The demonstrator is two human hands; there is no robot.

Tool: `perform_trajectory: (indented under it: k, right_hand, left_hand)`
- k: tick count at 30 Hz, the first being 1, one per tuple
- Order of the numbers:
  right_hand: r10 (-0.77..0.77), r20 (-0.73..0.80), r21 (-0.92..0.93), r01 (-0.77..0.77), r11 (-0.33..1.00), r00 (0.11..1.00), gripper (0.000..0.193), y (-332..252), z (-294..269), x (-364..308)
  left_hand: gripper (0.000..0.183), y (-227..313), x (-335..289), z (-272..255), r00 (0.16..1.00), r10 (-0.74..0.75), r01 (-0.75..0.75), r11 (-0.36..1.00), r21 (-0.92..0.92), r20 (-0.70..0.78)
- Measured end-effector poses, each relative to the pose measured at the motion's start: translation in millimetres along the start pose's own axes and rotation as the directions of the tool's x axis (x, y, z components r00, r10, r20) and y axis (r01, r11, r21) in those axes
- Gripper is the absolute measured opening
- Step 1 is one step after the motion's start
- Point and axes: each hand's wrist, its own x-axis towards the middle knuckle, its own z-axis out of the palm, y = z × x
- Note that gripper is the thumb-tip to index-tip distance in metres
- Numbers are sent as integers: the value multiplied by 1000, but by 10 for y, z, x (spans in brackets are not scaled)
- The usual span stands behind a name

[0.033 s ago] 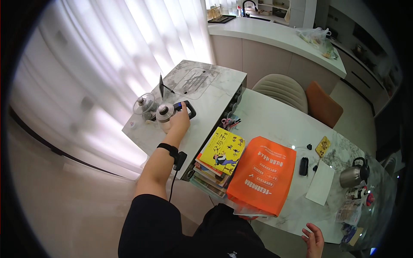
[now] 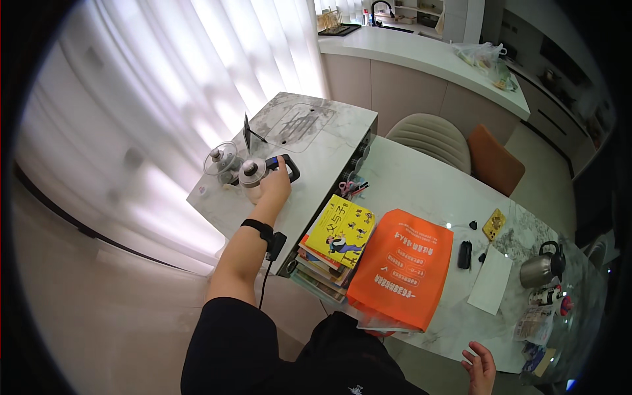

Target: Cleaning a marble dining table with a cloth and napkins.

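At the raised marble counter (image 2: 316, 151) on the left, my left hand (image 2: 276, 183) is wrapped round the black handle of a glass kettle (image 2: 253, 172) with a metal lid. The kettle's lower part is partly hidden by my hand and wrist. Right beside it, toward the curtain, stands a second glass pot (image 2: 222, 158) with a domed lid. My right hand (image 2: 482, 370) hangs low at the front edge of the lower table, fingers apart and slightly curled, holding nothing.
A dark tablet-like panel (image 2: 247, 133) stands behind the kettle. On the lower table lie stacked books (image 2: 341, 230), an orange bag (image 2: 401, 270), a white sheet (image 2: 490, 280), a phone (image 2: 494, 224) and a steel jug (image 2: 541, 270). A cable hangs from my left wrist strap (image 2: 258, 228).
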Motion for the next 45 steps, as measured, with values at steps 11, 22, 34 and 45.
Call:
perform_trajectory:
  k: [11, 22, 34, 45]
  right_hand:
    - [-35, -29, -24, 34, 999, 999, 44, -35, -38, -128]
    - [-33, -44, -71, 30, 997, 998, 41, 23, -67, -184]
    - [-27, -55, 8, 28, 1000, 998, 42, 98, -108, -233]
    - [-75, -170, -14, 73, 997, 983, 31, 96, -58, -301]
  left_hand:
    - [84, -35, -1, 143, 999, 16, -16, 1000, 1, -42]
    - [79, 19, 18, 76, 1000, -4, 5, 1000, 17, -21]
    - [82, 27, 1, 88, 999, -39, 40, 999, 20, -12]
    - [75, 5, 82, 192, 999, -39, 40, 999, 36, -23]
